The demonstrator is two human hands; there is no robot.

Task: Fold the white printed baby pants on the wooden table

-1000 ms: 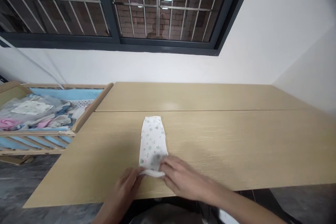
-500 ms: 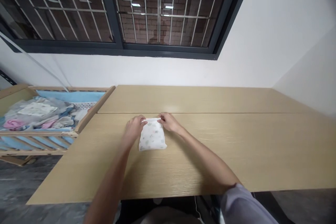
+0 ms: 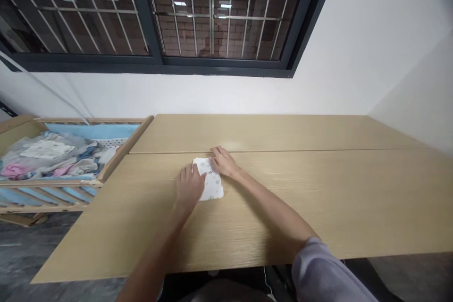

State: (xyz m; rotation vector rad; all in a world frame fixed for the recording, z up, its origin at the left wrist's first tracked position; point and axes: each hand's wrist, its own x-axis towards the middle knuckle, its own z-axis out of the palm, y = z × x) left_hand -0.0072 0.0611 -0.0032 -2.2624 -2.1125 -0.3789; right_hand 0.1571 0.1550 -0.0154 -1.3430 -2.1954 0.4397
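Note:
A small white folded cloth [image 3: 211,186] with a sparse green and grey print lies flat on the light wooden table [image 3: 311,198]. My left hand [image 3: 189,184] rests over its left side, fingers stretched out and covering that edge. At the upper right corner, my right hand [image 3: 224,162] touches the cloth with its thumb side, its fingers extended past the top edge. Neither hand lifts the cloth. What kind of item the cloth is cannot be made out.
Left of the table stands a wooden crib [image 3: 127,151] with blue lining, holding a heap of clothes [image 3: 71,163] and clear plastic bags. A barred window [image 3: 212,67] and white wall [image 3: 226,94] rise behind the table. A seam runs across the tabletop.
My left hand has moved from the cloth's top left corner down and right onto its left side. My right hand's fingers have straightened at the top right corner. The cloth looks narrower, partly covered.

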